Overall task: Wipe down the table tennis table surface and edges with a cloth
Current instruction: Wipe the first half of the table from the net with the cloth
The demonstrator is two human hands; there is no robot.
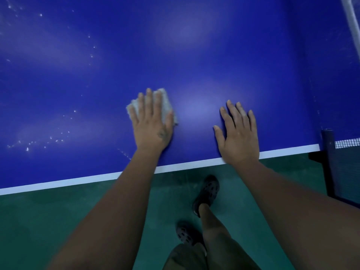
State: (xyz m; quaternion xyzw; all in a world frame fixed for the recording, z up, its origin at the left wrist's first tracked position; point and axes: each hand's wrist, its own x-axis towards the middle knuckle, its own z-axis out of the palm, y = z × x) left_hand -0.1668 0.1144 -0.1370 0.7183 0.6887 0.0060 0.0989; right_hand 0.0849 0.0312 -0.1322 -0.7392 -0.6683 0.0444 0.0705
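the pale cloth (164,106) sits on the blue table (194,55) near its white edge line (78,180), pinned flat under the left hand (152,121), fingers straight. right hand (238,133) lies flat and bare just beside it, holding nothing. net post (329,145) at far right.

Dim, cool blue cast overall. Soft glare patches on the table top (194,55), light from above by the reflections. Brightest patch sits btwn left hand (152,121) and right hand (238,133). Forearms in the fg go dark, underexposed. White edge line (194,165) tilts and bows w/ wide-angle distortion; net post (329,149) leans at far right. Everything slightly soft, specks at left smeared; floor (58,221) murky green.
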